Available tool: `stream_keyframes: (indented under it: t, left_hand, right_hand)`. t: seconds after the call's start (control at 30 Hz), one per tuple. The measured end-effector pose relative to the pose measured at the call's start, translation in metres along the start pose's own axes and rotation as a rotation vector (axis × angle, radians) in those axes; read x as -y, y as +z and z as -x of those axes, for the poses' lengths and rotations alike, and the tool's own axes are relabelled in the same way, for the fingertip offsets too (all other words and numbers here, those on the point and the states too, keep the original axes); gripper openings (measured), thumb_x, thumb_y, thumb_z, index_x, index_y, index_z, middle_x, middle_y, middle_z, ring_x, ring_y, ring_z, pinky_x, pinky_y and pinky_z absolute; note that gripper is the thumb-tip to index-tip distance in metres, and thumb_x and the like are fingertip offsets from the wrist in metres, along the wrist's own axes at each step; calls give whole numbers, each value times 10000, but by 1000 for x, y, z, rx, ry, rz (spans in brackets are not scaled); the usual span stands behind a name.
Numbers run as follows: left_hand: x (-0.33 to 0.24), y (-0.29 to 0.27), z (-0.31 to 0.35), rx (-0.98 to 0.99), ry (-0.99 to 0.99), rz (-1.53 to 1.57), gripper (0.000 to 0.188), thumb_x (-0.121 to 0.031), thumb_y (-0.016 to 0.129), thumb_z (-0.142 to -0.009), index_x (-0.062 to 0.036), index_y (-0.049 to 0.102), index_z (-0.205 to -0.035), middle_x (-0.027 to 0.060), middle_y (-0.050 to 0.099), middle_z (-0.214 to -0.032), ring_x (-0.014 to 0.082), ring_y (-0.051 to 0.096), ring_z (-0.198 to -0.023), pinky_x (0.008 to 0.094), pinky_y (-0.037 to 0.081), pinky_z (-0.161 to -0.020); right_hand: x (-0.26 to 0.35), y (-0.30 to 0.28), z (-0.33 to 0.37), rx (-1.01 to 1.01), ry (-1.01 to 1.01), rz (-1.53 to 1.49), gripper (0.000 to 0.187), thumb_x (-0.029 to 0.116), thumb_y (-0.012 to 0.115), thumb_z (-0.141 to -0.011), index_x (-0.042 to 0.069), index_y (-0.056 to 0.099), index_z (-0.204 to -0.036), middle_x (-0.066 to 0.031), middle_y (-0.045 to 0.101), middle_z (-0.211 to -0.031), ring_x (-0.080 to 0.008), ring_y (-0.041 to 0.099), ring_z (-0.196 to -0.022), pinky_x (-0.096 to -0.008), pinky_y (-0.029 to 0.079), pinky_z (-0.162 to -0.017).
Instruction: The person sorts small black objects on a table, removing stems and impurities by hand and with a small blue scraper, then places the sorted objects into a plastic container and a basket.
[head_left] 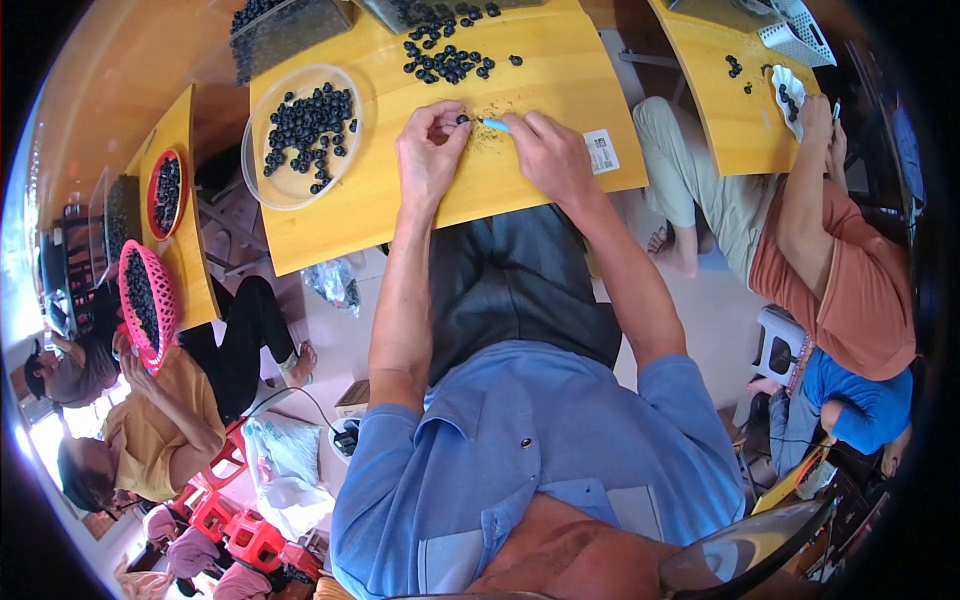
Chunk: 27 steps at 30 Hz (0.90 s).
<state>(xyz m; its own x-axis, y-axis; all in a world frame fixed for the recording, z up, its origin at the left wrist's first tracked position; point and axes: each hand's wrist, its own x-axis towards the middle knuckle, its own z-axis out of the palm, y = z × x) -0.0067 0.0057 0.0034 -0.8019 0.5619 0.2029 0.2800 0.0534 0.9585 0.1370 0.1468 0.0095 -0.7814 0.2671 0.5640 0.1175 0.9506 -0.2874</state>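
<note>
Between the thumb and fingers of my left hand [428, 155] is a small round black part [463, 119]. My right hand [550, 155] grips a slim tool with a light blue handle [495, 125]. Its thin tip points left at the black part; whether it touches is too small to tell. Dark crumbs [487, 143] are scattered on the yellow table [560, 85] around both hands. Beyond them lies a loose pile of similar black parts [447, 66]. To the left, a clear round tub [278, 192] holds many more.
A white printed card [601, 152] lies right of my right hand. Bins of black parts [285, 40] stand at the table's far edge. At the right table a person [835, 260] works over a white dish [787, 100]. Another person at left holds a pink basket [168, 290].
</note>
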Motion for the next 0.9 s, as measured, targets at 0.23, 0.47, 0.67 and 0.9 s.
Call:
stream_keyframes:
  t: [0.23,0.47,0.67,0.9]
  left_hand:
    - [1,1,1,64,-29,74,352,41,800,-883,24,710,-1223,72,736,-1008,105,696,-859,249,593,-802]
    - [-2,3,2,93,-30,36,359,37,806,-866,17,718,-1213,62,739,-1003,96,692,-849,249,593,-796]
    - [-3,1,1,88,-19,-2,365,38,808,-859,4,724,-1213,62,742,-997,94,692,-841,252,595,-786]
    - [-1,1,2,112,-39,31,370,39,813,-858,6,719,-1214,59,738,-993,95,699,-861,252,599,-804]
  right_hand:
    - [0,0,2,-58,-84,31,249,71,675,-866,70,735,-1108,-58,574,-819,-223,675,-757,-376,574,-634]
    - [0,-1,3,-43,-87,29,231,94,678,-877,73,738,-1099,-53,571,-816,-222,669,-748,-382,567,-625]
    - [1,1,0,-39,-94,36,228,98,676,-883,75,744,-1100,-56,573,-815,-228,669,-747,-383,570,-628]
    - [-1,3,3,-32,-85,30,259,94,677,-883,68,749,-1131,-62,575,-821,-229,670,-748,-382,576,-624]
